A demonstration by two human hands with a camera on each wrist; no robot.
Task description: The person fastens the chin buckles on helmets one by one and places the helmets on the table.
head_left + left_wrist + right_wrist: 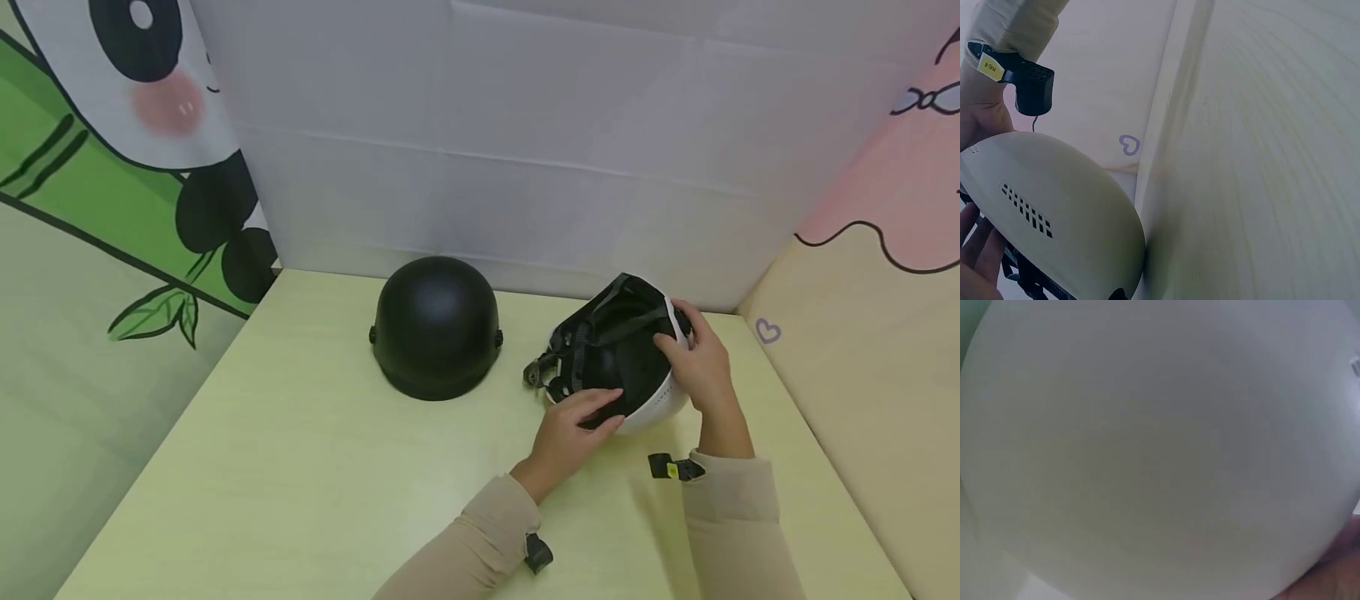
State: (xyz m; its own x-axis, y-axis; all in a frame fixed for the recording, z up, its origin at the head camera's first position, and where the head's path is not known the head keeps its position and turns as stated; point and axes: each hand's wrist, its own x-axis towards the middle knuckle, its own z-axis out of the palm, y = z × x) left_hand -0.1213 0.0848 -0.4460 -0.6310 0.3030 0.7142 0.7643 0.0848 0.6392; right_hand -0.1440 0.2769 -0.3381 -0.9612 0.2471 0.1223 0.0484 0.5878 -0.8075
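A white helmet (663, 404) lies tilted on the table, its black padded inside facing up toward the head camera. My right hand (699, 354) grips its right rim, thumb over the inner edge and fingers round the outside. At the near left rim my left hand (566, 433) holds the edge, fingers reaching over the black lining. Black straps and a rear fitting (542, 368) stick out on the helmet's left. In the left wrist view the white shell (1079, 194) shows a patch of vent holes. The shell (1154, 444) fills most of the right wrist view.
A black helmet (437, 329) with side knobs stands dome up to the left of the white one. Behind both rises a pale wall (525, 150). The light yellow table (300, 467) meets printed side panels (862, 375) at left and right.
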